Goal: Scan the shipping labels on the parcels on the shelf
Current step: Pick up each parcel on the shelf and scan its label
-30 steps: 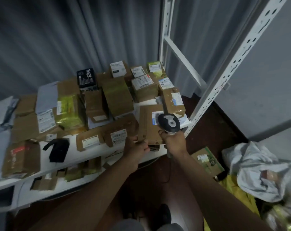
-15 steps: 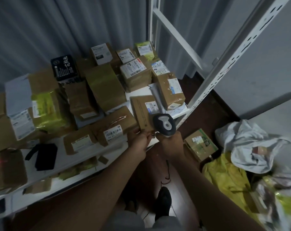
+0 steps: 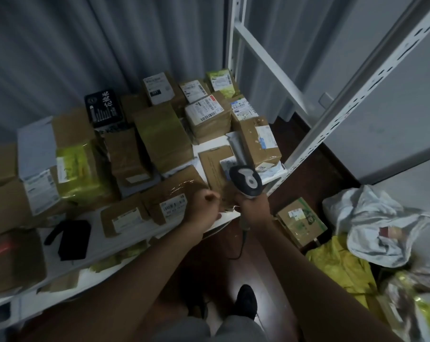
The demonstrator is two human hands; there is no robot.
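Brown cardboard parcels (image 3: 159, 137) with white shipping labels (image 3: 204, 111) crowd a white metal shelf (image 3: 98, 240) before a grey curtain (image 3: 85, 45) (dim room, dark floor). The right hand (image 3: 255, 206) grasps a grey handheld scanner (image 3: 246, 181) over a flat brown envelope (image 3: 216, 169); the left hand (image 3: 204, 206), fingers curled, pinches that envelope's near edge.

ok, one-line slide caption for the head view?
Right hand aims a handheld scanner at a flat brown parcel on the white shelf.

Both arms extended, left hand (image 3: 204, 204) fisted, right hand (image 3: 254, 206) curled, gripping
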